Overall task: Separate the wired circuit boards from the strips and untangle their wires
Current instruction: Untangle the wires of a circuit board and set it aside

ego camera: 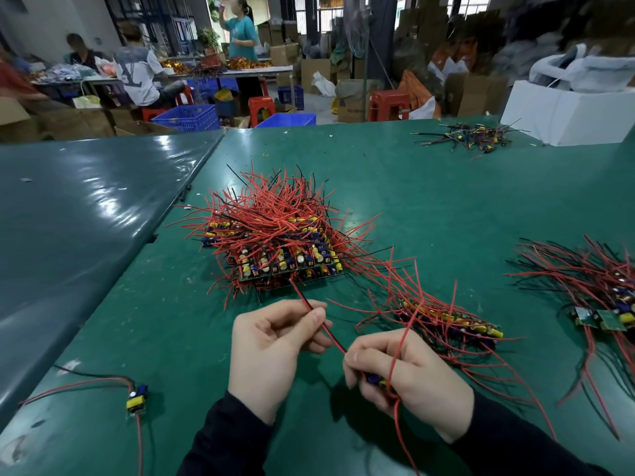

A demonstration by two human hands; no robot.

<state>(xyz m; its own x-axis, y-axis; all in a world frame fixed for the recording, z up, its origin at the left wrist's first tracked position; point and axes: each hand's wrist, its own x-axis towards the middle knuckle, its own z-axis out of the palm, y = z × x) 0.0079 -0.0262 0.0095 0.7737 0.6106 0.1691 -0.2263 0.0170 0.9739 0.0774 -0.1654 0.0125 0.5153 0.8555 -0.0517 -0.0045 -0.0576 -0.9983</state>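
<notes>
Right hand (pixel 395 376) grips a board (pixel 376 378); left hand (pixel 275 341) pinches its wire (pixel 323 324).
That wire runs taut up-left from your right hand, through your left fingers, into the pile (pixel 275 235) straight ahead. Long axis is diagonal, near-right to far-left. Left hand is nearer the pile, so it looks best placed to free the snag.

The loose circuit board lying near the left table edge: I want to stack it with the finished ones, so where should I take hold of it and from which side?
Pinch the loose circuit board by its long edges, coming from above and the right. Its components face up, and its red wires trail left and toward you, so that side is free.
</notes>
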